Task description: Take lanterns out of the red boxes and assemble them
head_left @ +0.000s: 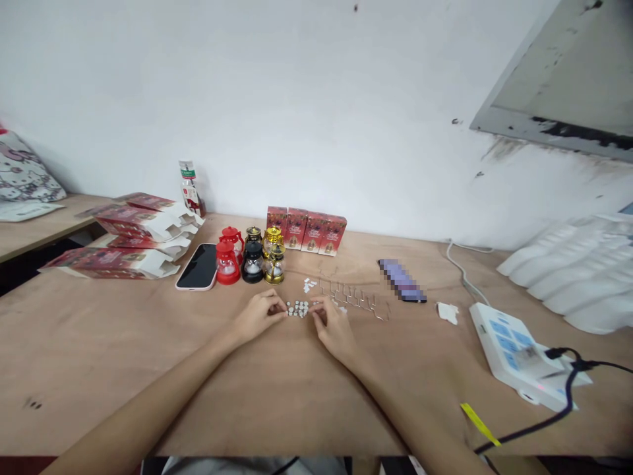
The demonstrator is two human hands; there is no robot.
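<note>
Both my hands rest on the wooden table [99, 343] on either side of a small cluster of button-cell batteries [297, 308]. My left hand [260, 315] has its fingers curled and pinched at the cluster's left edge. My right hand [332, 323] is curled at the right edge, fingertips touching the batteries. What each pinch holds is too small to make out. Behind them stand several small toy lanterns: red [228, 257], black [253, 259] and gold [273, 257].
Red boxes [306, 232] stand in a row at the wall. Flattened red cartons [131, 237], a dark phone [198, 266] and a bottle [190, 188] lie at the left. Clear plastic pieces [353, 297], a second phone [401, 280], a white power strip [519, 353] with cable and white trays [573, 270] lie at the right.
</note>
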